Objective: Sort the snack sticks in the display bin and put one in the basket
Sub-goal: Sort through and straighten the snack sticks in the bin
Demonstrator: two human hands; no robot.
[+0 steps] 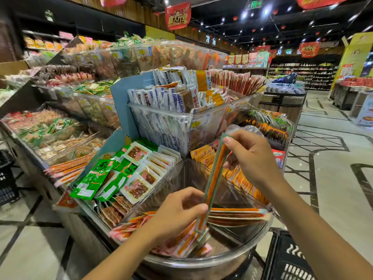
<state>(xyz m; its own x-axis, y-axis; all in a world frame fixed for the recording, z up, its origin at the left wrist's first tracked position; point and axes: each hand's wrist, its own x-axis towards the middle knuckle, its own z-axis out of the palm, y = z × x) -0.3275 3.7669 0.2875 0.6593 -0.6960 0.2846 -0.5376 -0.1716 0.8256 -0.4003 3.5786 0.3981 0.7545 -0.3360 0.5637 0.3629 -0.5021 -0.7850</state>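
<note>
Because it is being kept apart from the pile, the long orange snack stick in a green-edged clear wrapper [214,178] stands nearly upright over the clear curved plastic display bin [201,259]. The fingers [229,141] of the right hand [252,156] pinch its top end, and the left hand [177,213] pinches its lower part. The pink-wrapped sticks [129,232] lie flat in the bin below. The black plastic basket [290,257] sits low to the right, near the bin.

Basket [286,253] cut off (bottom edge).
</note>
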